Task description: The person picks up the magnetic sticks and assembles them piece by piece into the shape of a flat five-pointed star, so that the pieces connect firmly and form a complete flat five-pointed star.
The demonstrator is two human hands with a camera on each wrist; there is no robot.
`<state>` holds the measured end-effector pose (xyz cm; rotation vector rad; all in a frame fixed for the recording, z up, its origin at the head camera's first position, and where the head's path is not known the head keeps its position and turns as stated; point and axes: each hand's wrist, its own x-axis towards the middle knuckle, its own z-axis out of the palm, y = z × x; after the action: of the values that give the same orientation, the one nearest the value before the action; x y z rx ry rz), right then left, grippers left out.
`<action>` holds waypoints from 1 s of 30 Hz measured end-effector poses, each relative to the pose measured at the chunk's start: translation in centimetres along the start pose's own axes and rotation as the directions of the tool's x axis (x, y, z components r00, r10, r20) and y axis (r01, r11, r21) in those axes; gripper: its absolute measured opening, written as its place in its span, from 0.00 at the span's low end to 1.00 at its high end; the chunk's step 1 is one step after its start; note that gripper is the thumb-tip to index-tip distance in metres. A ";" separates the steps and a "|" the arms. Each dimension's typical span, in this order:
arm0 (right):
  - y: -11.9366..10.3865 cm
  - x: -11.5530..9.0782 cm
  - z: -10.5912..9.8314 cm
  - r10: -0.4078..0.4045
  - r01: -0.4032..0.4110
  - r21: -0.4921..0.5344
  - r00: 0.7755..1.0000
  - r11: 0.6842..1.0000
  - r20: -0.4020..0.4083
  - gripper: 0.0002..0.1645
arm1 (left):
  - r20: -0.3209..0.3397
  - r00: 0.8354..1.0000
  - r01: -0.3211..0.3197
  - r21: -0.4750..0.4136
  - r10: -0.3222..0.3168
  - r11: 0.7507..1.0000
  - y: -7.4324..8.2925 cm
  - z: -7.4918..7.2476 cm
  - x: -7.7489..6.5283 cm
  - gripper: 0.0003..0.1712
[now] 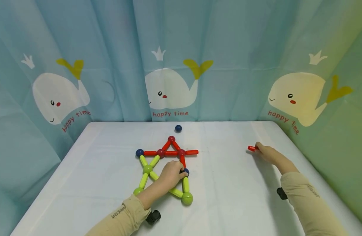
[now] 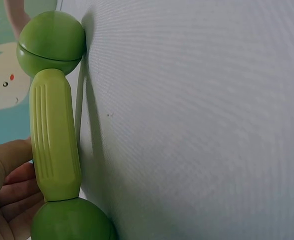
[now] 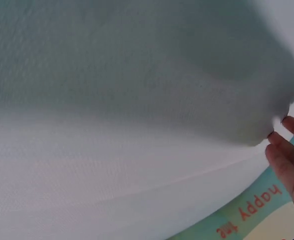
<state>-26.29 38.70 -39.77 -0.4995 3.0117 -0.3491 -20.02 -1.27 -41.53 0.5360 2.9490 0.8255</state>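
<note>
A figure of magnetic sticks and balls lies flat on the table. Red sticks [image 1: 150, 153] and red balls [image 1: 171, 139] form its upper part; light-green sticks [image 1: 185, 184] and green balls [image 1: 187, 198] form the lower. My left hand [image 1: 170, 173] reaches over the figure and pinches the dark blue ball [image 1: 185, 171] at its right side, hiding part of the green section. In the left wrist view a green stick [image 2: 54, 135] joins two green balls. Over at the right, my right hand [image 1: 267, 154] holds a loose red stick [image 1: 252, 148] by one end.
A separate dark blue ball [image 1: 178, 128] sits near the back edge of the white table [image 1: 222, 196]. One red stick [image 1: 192, 152] juts rightward from the figure. Curtains [image 1: 234, 65] with printed whales surround the back and sides. Black wrist cameras [image 1: 153, 217] hang under both sleeves.
</note>
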 end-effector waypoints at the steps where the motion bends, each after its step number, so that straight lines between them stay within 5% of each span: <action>1: -0.2 0.0 0.0 -0.014 0.014 -0.001 1.000 1.000 -0.010 0.04 | -0.001 1.000 -0.001 0.003 0.001 1.000 0.0 0.0 -0.1 0.11; 12: -3.9 1.3 1.2 -0.196 0.194 -0.030 0.976 0.981 -0.098 0.07 | -0.004 1.000 0.003 0.001 -0.003 1.000 0.1 0.1 -0.4 0.11; 30: -10.9 3.3 3.7 -0.338 0.355 0.077 0.925 0.932 -0.172 0.13 | -0.002 0.999 -0.038 0.032 0.038 0.999 -0.2 0.0 0.1 0.11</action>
<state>-25.66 26.74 -40.96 -1.0468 3.0192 -0.5927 -20.20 -1.39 -41.59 0.5954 2.9685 0.7842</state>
